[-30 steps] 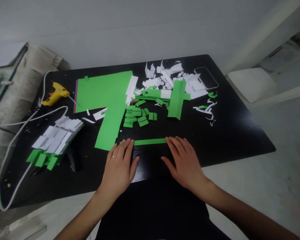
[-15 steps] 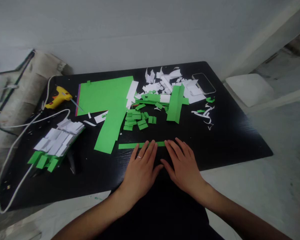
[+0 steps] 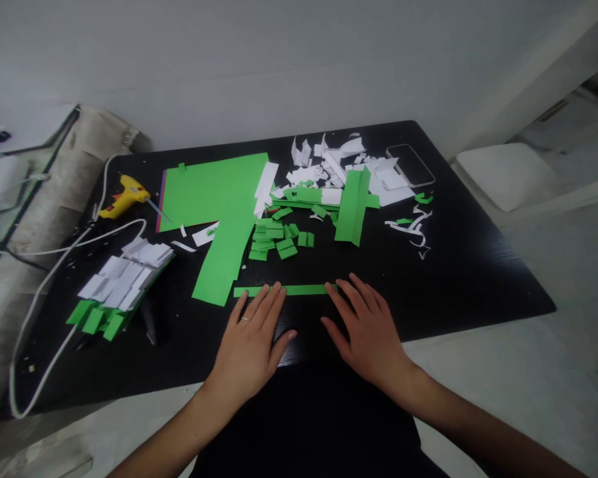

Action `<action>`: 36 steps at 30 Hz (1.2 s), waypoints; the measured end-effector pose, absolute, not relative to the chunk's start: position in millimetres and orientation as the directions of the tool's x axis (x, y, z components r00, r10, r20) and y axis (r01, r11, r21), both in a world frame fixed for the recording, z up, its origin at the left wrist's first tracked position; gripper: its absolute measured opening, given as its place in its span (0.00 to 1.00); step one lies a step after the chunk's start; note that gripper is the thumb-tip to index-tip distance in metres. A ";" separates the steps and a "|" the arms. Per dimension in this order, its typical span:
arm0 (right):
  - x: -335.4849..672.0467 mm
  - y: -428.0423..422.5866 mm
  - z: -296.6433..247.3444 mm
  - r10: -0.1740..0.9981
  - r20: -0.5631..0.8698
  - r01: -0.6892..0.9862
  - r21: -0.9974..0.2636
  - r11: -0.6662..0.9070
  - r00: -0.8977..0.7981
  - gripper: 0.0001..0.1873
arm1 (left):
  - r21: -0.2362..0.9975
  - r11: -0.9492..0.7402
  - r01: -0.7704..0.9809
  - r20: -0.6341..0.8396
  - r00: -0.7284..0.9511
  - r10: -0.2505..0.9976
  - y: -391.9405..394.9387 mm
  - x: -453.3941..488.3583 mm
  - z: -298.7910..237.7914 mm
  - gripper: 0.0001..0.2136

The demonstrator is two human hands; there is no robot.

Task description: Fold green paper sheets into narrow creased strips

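Observation:
A narrow green paper strip (image 3: 305, 290) lies flat across the near part of the black table. My left hand (image 3: 252, 338) rests palm down with its fingertips on the strip's left portion, fingers stretched out and a ring on one of them. At the strip's right end my right hand (image 3: 366, 325) lies with its fingers spread, fingertips covering that end. Neither hand grips anything. Just beyond the strip sit several small folded green paper pieces (image 3: 268, 232). A wider green paper piece (image 3: 224, 249) slants down from the left, close to the strip's left end.
A yellow glue gun (image 3: 128, 196) with a white cord (image 3: 34, 292) lies at the left. Nearer is a stack of folded white and green paper (image 3: 122, 279). Green sheets (image 3: 204, 189), white paper scraps (image 3: 329, 166) and a phone (image 3: 412, 166) lie toward the wall.
My left hand has slid left along the green strip, widening the gap between my hands. My right hand stays at the right end. The view has shifted slightly.

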State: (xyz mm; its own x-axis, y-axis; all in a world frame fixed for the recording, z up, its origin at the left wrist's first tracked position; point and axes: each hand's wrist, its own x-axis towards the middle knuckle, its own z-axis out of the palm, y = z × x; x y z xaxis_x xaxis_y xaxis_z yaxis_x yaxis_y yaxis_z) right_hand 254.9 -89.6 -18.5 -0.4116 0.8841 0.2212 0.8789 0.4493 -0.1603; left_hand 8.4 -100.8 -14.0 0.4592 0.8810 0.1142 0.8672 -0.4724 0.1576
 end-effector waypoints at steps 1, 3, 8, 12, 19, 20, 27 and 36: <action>254.7 -89.7 -18.6 0.885 0.221 0.880 -0.161 0.447 -0.410 0.27 | 0.154 -0.467 0.871 0.119 0.453 0.884 -101.3 5.5 -14.4 0.29; 254.7 -90.1 -19.2 0.888 0.222 0.882 -0.165 0.442 -0.403 0.27 | 0.147 -0.453 0.879 0.124 0.438 0.890 -102.2 -0.8 -15.3 0.30; 257.6 -88.9 -19.7 0.892 0.245 0.884 -0.189 0.428 -0.379 0.26 | 0.136 -0.415 0.900 0.128 0.399 0.908 -104.6 -11.6 -16.5 0.31; 255.9 -85.5 -18.3 0.893 0.273 0.878 -0.227 0.421 -0.358 0.25 | 0.133 -0.399 0.907 0.135 0.383 0.914 -106.6 -2.4 -15.6 0.30; 223.2 -87.5 -19.2 0.834 0.313 0.777 -0.320 0.543 -0.454 0.27 | 0.118 -0.376 0.919 0.144 0.359 0.922 -107.7 22.4 -15.8 0.29; 218.1 -87.5 -19.5 0.824 0.300 0.758 -0.332 0.562 -0.480 0.26 | 0.113 -0.377 0.919 0.145 0.360 0.921 -107.7 23.2 -16.3 0.29; 205.7 -82.2 -23.8 0.785 0.246 0.701 -0.355 0.619 -0.569 0.26 | 0.131 -0.381 0.915 0.161 0.359 0.919 -108.5 20.5 -20.0 0.27; 208.1 -79.8 -22.9 0.784 0.197 0.716 -0.325 0.618 -0.588 0.25 | 0.161 -0.350 0.923 0.130 0.331 0.934 -107.3 24.4 -16.1 0.27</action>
